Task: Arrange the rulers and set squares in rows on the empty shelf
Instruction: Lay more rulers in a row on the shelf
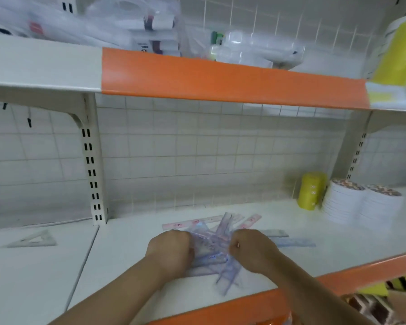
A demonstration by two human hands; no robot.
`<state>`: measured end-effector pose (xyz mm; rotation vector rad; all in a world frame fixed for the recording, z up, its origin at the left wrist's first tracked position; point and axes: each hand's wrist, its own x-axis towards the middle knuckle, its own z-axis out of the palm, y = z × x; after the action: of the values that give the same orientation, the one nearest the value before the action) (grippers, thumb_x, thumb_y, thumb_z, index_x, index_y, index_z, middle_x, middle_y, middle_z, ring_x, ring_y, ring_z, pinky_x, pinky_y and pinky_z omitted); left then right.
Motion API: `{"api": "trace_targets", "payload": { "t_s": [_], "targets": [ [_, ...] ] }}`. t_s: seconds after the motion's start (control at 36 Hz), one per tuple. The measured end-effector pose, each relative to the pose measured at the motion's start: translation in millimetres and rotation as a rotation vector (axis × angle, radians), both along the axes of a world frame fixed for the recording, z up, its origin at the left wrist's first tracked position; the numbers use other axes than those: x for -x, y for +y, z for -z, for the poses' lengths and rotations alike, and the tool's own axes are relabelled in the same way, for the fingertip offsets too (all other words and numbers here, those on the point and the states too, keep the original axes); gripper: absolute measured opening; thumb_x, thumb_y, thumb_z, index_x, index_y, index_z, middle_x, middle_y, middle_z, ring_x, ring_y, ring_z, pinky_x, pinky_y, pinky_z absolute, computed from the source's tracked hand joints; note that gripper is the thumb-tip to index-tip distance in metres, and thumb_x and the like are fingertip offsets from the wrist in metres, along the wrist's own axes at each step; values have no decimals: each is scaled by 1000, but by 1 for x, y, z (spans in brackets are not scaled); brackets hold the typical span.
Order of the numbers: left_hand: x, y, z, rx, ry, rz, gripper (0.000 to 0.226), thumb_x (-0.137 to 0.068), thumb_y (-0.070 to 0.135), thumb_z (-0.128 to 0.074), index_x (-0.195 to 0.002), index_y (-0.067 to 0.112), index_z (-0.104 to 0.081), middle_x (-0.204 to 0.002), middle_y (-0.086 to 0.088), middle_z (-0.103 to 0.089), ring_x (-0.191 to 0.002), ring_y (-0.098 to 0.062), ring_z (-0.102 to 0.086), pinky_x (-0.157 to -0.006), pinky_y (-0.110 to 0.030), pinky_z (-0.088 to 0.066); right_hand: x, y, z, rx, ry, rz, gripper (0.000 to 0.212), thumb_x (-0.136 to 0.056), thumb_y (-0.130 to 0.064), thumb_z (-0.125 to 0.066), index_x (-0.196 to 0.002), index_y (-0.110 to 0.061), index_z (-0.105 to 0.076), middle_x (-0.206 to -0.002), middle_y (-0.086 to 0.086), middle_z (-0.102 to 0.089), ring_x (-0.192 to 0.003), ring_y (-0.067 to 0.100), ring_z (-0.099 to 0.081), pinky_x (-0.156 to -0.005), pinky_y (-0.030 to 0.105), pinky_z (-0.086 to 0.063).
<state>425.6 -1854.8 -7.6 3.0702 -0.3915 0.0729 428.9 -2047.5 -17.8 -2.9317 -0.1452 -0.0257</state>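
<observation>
A loose pile (211,254) of clear rulers and set squares was seen lying crosswise near the front edge of the white shelf (127,259), about midway along it. It was flanked by the left hand (171,249) and the right hand (251,249). Their fingers were curled in against its two sides and appeared to be grasping it, though the exact hold was hidden by blur. The pile was probably being gathered and squared up so that rows could be laid out. Pink rulers (192,223) were fanned out behind it toward the back edge, and two more rulers (291,243) lay just beside the right hand. One set square (33,239) lay apart on the adjoining shelf panel to the left. A yellow roll (312,191) and stacks of white discs (345,202) were kept toward the back right corner.
</observation>
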Motion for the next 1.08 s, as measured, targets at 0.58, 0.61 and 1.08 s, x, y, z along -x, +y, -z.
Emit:
{"api": "trace_targets", "payload": {
  "t_s": [0.58,0.61,1.08],
  "targets": [
    [21,0,18,-39,143,-514,47,-93,45,-50,-127,13,-51,-127,-8,-47,-122,-25,-46,-97,-33,-40,-47,-32,6,-47,202,-566,33,-84,-31,-66,-116,-29,-57,-117,-6,-42,-106,14,-50,-92,29,-45],
    [22,0,19,-65,148,-524,44,-93,41,-51,-126,13,-51,-127,-7,-48,-122,-25,-47,-96,-33,-41,-46,-31,5,-42,215,-585,36,-83,-33,-68,-117,-28,-57,-118,-7,-43,-107,13,-50,-93,28,-44],
    [21,-13,15,-192,118,-515,30,-92,10,-46,-121,10,-51,-125,-8,-52,-117,-26,-51,-90,-31,-43,-41,-43,-2,47,176,-675,34,-82,-23,-70,-112,-29,-56,-116,-9,-45,-108,10,-37,-85,26,-37]
  ]
}}
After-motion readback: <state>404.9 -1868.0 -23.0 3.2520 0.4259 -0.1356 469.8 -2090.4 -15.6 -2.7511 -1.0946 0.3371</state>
